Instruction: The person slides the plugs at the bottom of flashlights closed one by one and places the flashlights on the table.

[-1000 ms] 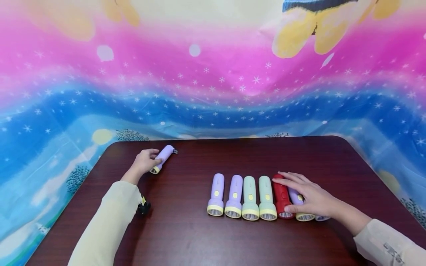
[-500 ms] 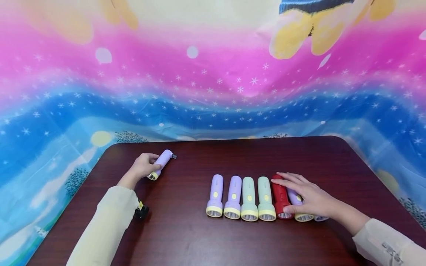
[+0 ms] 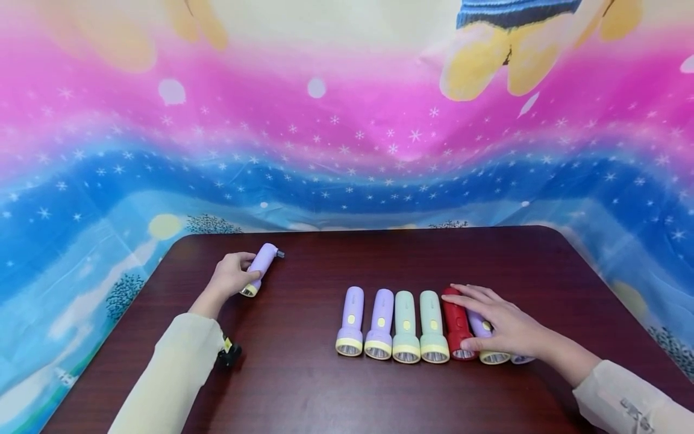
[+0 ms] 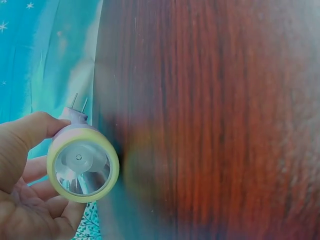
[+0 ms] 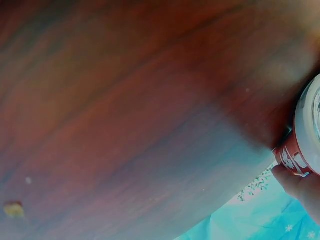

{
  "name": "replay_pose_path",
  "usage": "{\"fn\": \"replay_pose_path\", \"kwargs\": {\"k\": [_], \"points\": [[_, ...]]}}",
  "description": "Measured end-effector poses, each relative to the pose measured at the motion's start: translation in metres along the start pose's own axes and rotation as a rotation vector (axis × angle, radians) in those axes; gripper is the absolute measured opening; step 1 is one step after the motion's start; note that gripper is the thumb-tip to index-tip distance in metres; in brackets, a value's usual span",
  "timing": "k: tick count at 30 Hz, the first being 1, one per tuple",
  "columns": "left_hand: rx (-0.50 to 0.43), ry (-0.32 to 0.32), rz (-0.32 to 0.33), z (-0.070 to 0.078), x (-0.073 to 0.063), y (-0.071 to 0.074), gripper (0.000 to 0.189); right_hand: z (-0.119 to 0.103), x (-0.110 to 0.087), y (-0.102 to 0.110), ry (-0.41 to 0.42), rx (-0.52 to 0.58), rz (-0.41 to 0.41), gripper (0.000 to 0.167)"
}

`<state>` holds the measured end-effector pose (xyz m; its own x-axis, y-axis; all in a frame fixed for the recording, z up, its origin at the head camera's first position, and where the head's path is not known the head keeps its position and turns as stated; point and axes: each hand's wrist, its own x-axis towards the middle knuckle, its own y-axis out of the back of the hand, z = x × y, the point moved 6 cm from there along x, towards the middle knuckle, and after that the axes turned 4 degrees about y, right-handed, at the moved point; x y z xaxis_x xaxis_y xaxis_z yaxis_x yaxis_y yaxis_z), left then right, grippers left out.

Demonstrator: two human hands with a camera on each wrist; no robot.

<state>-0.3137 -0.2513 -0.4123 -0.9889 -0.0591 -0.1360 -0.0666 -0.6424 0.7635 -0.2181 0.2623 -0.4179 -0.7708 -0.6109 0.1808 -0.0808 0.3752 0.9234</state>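
My left hand (image 3: 229,279) grips a purple flashlight (image 3: 262,263) at the far left of the table. Its yellow rim faces me, and two metal prongs stick out at the tail. The left wrist view shows the lens ring (image 4: 114,165) face on, with the thumb on top and curled fingers below. On the right, my right hand (image 3: 504,322) rests over a red flashlight (image 3: 458,322). The thumb is at its lens end and a finger at its tail. Beneath the palm a purple flashlight (image 3: 480,325) is partly covered, and another purple flashlight (image 3: 522,360) is mostly hidden.
Left of the red one, two purple flashlights (image 3: 351,322) and two pale green flashlights (image 3: 432,325) lie in a row, lenses toward me. The dark wood table (image 3: 303,386) ends at a patterned backdrop (image 3: 336,150). A small black device (image 3: 230,353) sits at the left cuff.
The left hand has brought its purple flashlight slightly left and nearer. The right hand stays on the red flashlight, and the row keeps its order.
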Motion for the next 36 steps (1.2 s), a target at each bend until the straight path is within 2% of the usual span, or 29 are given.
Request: {"fn": "replay_pose_path", "kwargs": {"k": [4,8,13,20,32,36], "points": [[-0.024,-0.008,0.041,0.000,-0.003,0.001,0.054,0.003,-0.001,-0.001,-0.025,0.011,-0.009,0.082],[-0.102,-0.006,0.070,0.000,-0.008,0.001,0.055,0.003,0.000,-0.001,-0.024,0.008,-0.009,0.082],[-0.199,0.011,0.083,0.003,-0.015,0.000,0.056,-0.001,0.001,0.000,0.001,-0.006,0.002,0.082],[-0.258,0.002,0.104,0.008,-0.022,-0.004,0.056,0.000,0.001,-0.001,0.020,-0.023,0.011,0.083],[-0.346,-0.090,0.132,0.035,-0.034,-0.007,0.054,0.004,0.000,-0.003,0.021,-0.003,0.011,0.084],[-0.380,-0.103,0.137,0.041,-0.038,-0.009,0.053,0.005,0.000,-0.003,0.024,-0.002,0.013,0.085]]}}
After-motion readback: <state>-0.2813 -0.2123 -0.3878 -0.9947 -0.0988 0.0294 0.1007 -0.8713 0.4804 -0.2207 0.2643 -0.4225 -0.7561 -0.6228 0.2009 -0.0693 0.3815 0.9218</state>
